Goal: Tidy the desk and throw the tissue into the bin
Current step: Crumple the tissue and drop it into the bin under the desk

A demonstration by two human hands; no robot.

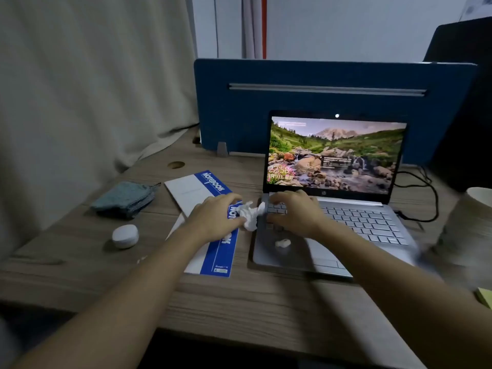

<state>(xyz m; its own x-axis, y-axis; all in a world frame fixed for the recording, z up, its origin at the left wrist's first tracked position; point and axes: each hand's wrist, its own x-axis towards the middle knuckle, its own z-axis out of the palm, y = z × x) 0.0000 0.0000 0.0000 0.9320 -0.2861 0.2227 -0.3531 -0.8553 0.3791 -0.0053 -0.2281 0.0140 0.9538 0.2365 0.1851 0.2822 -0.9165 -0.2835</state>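
From the head camera, the one view I have, my worry is the tissue at the centre of the frame; it sits between my left hand and my right hand, and both touch it, so a loose pull from either side could tear it or leave scraps on the desk; I judge that likely because it looks thin and already ragged. A smaller white scrap lies just below on the laptop, beside the touchpad, and I could easily miss it or sweep it into the keys. My right hand rests over the left end of the keyboard, so pressing down while gathering could hit keys. At the right edge of the frame a pale cup, blurred, stands close to my right forearm; a careless swing could knock it. I see no bin anywhere in the frame, so I must carry the wad out of view.

The tissue is white, crumpled into an uneven wad, lying across the edge of the blue notebook and the laptop's left side. My left fingers are curled and pinching its left side; my right fingers are bent onto its right tip, though I cannot tell whether they truly clamp it.
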